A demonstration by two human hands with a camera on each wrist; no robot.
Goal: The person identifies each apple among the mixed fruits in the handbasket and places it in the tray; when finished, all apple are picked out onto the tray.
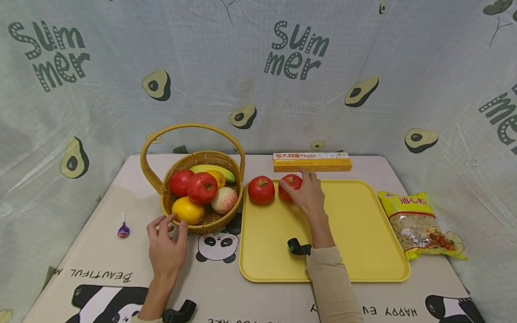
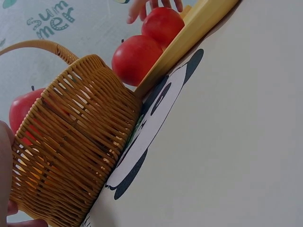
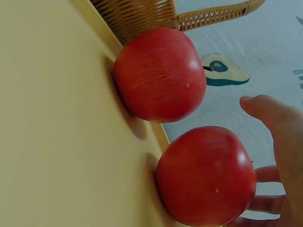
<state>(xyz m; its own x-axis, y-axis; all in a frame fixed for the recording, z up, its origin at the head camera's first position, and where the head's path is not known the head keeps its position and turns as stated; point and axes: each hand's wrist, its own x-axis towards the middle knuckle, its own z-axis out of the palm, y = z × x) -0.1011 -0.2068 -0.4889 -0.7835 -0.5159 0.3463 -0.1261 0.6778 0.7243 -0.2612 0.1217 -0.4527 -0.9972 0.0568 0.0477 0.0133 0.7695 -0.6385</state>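
My right hand [image 1: 308,193] is over the back left of a yellow tray [image 1: 363,233], beside a red apple [image 1: 291,181]. In the right wrist view its thumb [image 3: 265,109] stands apart from that apple, while the other fingers are partly hidden behind it. A second red apple [image 1: 261,190] sits just left on the tray. My left hand [image 1: 167,249] is at the front rim of a wicker basket [image 1: 210,226], fingertips by the rim; whether they touch it is unclear. The basket holds red apples [image 1: 203,188], a lemon [image 1: 188,211], a peach [image 1: 224,200] and a banana [image 1: 216,169].
A pasta box [image 1: 313,163] lies behind the tray. To the tray's right is a bag of macaroni [image 1: 420,224]. A wrapped lollipop [image 1: 123,229] lies left of the basket, whose tall handle [image 1: 194,126] arches above the fruit. Printed fabric [image 1: 258,67] hangs behind the table.
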